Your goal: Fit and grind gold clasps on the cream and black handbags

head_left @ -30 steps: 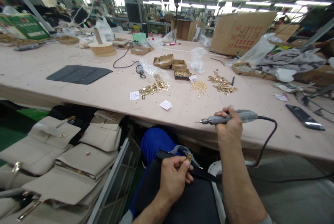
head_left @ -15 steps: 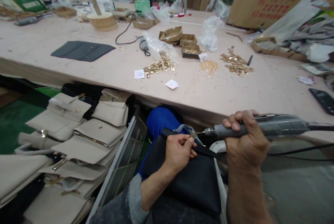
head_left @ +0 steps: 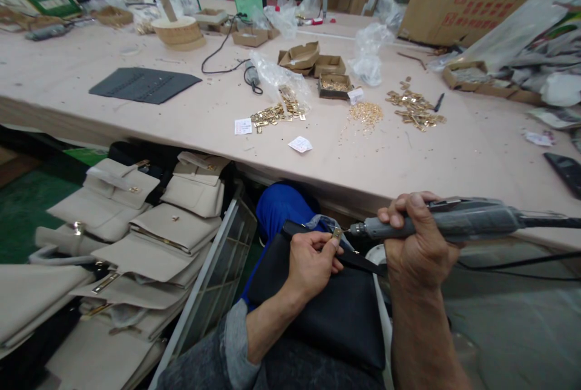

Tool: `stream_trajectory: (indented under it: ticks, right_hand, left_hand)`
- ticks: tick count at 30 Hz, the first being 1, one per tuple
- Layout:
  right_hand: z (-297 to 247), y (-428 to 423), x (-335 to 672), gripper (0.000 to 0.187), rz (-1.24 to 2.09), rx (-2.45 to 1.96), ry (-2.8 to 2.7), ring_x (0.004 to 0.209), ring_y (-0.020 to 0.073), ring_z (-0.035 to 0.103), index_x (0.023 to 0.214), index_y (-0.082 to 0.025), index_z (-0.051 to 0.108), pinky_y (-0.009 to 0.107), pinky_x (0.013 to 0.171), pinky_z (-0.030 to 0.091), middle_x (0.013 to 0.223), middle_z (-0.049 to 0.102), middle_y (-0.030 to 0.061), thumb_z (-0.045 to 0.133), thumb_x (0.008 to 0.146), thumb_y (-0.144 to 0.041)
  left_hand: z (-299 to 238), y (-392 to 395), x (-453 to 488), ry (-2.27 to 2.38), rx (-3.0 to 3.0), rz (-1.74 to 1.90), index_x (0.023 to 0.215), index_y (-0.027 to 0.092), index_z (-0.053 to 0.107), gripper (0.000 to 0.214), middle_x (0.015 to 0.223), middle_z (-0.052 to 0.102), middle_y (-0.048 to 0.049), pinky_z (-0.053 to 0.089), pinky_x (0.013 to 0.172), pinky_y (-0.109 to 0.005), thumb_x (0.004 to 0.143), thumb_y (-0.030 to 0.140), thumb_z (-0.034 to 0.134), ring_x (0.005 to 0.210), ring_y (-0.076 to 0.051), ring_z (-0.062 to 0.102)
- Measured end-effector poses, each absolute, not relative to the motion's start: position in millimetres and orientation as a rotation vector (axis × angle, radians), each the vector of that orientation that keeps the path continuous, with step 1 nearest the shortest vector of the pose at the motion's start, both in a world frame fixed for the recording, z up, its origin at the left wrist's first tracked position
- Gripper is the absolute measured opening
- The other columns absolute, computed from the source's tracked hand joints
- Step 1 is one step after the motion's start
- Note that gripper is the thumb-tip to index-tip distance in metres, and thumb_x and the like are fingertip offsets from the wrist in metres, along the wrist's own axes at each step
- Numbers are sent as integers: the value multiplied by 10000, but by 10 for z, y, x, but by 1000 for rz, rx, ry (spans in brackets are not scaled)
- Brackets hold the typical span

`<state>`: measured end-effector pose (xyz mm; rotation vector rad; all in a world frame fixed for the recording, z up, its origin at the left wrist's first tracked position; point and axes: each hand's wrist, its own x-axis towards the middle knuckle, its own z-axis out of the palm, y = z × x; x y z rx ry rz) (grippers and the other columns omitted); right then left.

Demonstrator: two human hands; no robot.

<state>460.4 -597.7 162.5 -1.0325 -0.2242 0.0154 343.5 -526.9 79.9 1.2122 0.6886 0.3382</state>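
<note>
Across my lap lies a black handbag (head_left: 336,311). My left hand (head_left: 313,260) pinches a small gold metal plate (head_left: 336,234) at the bag's upper part, by its black strap (head_left: 363,261). In my right hand (head_left: 420,232) is a grey electric screwdriver (head_left: 472,220), held level with its bit pointing left. The bit's tip meets the gold plate or stops very close to it; the exact contact is too small to make out. A cord trails from the tool's right end.
Beige bags (head_left: 177,229) are stacked at the left, beside a grey plastic crate (head_left: 218,257). On the table (head_left: 181,126) lie gold plates (head_left: 413,108), tiny gold pieces (head_left: 367,114), small cardboard boxes (head_left: 334,86) and a phone (head_left: 563,173).
My right hand and the electric screwdriver have shifted slightly left, closer to the gold plate. My left hand keeps its pinch, and the view has moved a little.
</note>
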Motion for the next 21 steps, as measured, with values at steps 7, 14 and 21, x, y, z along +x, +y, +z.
stream_trajectory:
  ticks: [7,14,21]
  right_hand:
    - [1651,-5940,4540,263,-7,-1066,-251,529,75,470,892,-178,560,252,563,458,706,519,-50,806,802,-179]
    - [1674,-5903,4460,208,-17,-1093,-329,533,82,485,900,-171,588,269,571,475,716,536,-40,785,833,-163]
    - [1694,-5902,4395,165,-5,-1132,-439,531,95,511,870,-160,608,277,570,481,685,542,-32,770,845,-141]
  left_hand:
    - [783,-5264,3432,692,1221,325,823,75,772,293,691,751,-112,524,428,-174,893,354,719,459,-136,671]
    - [798,-5261,3426,687,1206,334,808,80,768,300,679,743,-99,523,424,-172,880,370,740,453,-135,670]
    - [782,-5263,3429,683,1191,332,808,81,767,259,677,741,-96,515,419,-165,880,323,711,452,-134,671]
